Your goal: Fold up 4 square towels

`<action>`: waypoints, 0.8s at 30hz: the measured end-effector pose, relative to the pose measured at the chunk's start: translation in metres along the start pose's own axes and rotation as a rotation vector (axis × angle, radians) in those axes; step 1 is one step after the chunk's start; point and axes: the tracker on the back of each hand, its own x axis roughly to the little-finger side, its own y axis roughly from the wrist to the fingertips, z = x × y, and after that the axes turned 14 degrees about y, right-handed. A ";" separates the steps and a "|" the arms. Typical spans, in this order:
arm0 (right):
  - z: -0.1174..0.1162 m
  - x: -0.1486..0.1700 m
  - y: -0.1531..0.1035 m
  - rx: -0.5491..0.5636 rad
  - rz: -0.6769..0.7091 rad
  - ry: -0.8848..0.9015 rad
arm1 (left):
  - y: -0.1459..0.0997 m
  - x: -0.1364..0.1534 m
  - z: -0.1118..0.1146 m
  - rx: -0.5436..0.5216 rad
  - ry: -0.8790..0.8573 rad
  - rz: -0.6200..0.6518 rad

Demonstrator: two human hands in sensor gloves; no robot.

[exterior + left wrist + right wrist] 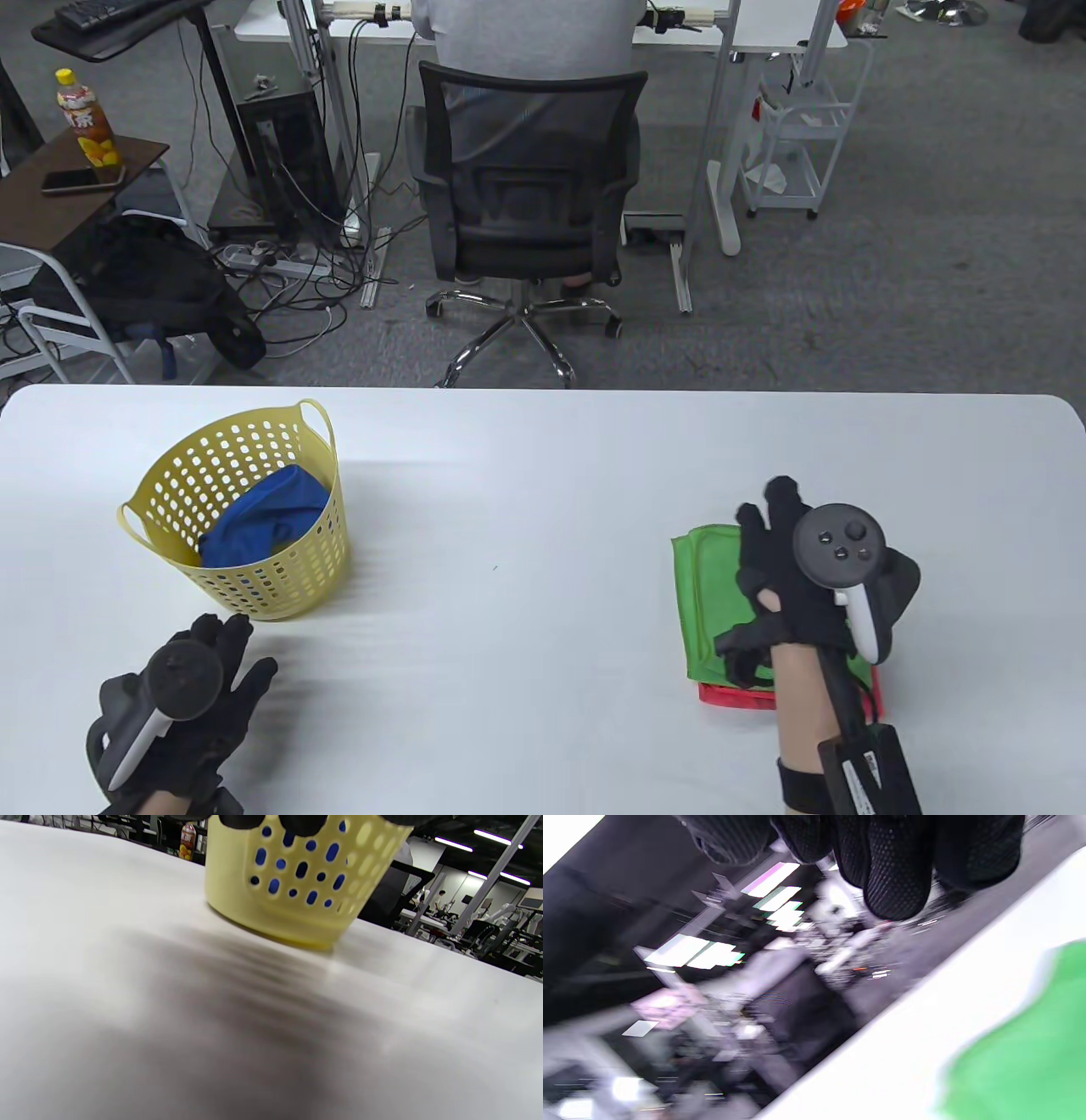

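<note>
The table view looks down from high; the left wrist view, low on the desk [127, 984], shares the basket [254, 543] at 10 o'clock.

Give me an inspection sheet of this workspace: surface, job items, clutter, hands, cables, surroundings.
Surface: white table, bare in the middle.
Job's things: folded green towel lies on a red towel, table's right; blue towel crumpled inside the yellow basket, table's left. A fourth towel cannot be told apart.
Clutter: nothing seen on the table.
Grippers: left hand near the basket, fingers straight, holding nothing; right hand over the green towel, fingers spread; whether it touches cannot be told.
Cables: a lead runs along the right wrist to a black box; floor cables beyond the table.
Surroundings: a person seated in an office chair, drink bottle, black bag.
</note>
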 end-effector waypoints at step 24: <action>-0.024 -0.010 -0.019 -0.147 0.318 0.111 | 0.086 -0.082 -0.179 -0.014 0.152 0.072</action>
